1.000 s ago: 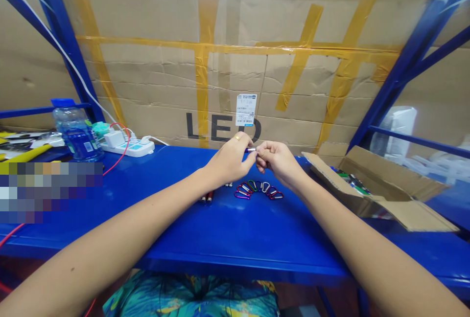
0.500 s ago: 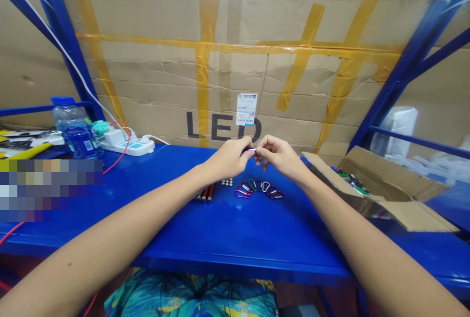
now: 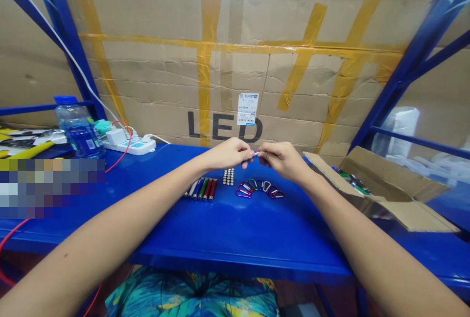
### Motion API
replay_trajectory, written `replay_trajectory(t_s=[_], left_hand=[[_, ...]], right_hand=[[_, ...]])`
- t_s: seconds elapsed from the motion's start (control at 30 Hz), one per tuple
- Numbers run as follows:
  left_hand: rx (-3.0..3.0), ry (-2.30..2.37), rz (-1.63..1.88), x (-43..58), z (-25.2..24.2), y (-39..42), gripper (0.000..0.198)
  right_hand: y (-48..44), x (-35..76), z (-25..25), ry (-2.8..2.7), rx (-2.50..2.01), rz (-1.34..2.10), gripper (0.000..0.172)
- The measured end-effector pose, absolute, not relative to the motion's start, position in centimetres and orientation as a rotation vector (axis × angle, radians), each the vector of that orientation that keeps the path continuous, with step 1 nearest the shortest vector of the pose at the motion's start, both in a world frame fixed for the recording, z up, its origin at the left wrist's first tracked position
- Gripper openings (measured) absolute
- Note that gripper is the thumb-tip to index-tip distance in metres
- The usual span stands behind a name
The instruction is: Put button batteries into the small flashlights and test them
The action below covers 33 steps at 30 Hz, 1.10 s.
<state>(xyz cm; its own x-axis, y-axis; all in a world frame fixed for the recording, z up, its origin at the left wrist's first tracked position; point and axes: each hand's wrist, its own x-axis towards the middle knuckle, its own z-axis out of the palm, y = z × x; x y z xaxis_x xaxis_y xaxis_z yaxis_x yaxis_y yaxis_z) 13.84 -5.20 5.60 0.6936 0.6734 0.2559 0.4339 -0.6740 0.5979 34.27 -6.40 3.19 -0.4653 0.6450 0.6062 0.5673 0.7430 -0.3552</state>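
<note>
My left hand [image 3: 228,154] and my right hand [image 3: 282,160] meet above the blue table [image 3: 235,238], fingers pinched on a small silver-tipped piece [image 3: 256,153] held between them. Most of that piece is hidden by my fingers. Below the hands lie a row of small coloured flashlights [image 3: 201,189], a cluster of small silver batteries [image 3: 228,176] and several coloured carabiner clips [image 3: 260,188].
An open cardboard box [image 3: 370,187] with small items stands at the right. A water bottle [image 3: 78,131] and a white power strip [image 3: 128,145] with a red cable sit at the back left. A taped cardboard wall marked LED [image 3: 235,72] backs the table.
Both hands stayed together at the small piece, shifting slightly. My left forearm moved aside, so the flashlights and batteries under it now show fully.
</note>
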Motion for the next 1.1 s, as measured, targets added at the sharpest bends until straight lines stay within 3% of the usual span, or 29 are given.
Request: replay_trajectory(t_s=[0.23,0.47,0.67,0.77,0.97,1.1], left_hand=[[2.713,0.865,0.948,14.3,4.2,-5.0,0.016],[3.112,0.837,0.923,14.5,3.3,-5.3,0.013],[3.327,0.727,0.850,14.5,2.9,-5.0,0.023],[3.276,0.728,0.899,14.3,3.0,-5.0,0.020],[2.968,0.848,1.115,14.7,3.7,-5.1,0.023],[2.860,0.944,0.978,15.0,3.9,-5.0,0.023]], right_hand=[[-6.5,33.8,2.9,-2.124,-0.924,0.356,0.034],[-6.2,34.1,2.8,-1.956,-0.912,0.903,0.035],[-6.3,34.3,2.9,-1.828,-0.930,1.262,0.033],[-6.5,34.3,3.4,-1.856,-0.988,1.154,0.031],[-6.9,33.9,3.8,-2.008,-0.987,0.600,0.031],[-6.9,33.9,3.7,-2.101,-0.975,0.244,0.031]])
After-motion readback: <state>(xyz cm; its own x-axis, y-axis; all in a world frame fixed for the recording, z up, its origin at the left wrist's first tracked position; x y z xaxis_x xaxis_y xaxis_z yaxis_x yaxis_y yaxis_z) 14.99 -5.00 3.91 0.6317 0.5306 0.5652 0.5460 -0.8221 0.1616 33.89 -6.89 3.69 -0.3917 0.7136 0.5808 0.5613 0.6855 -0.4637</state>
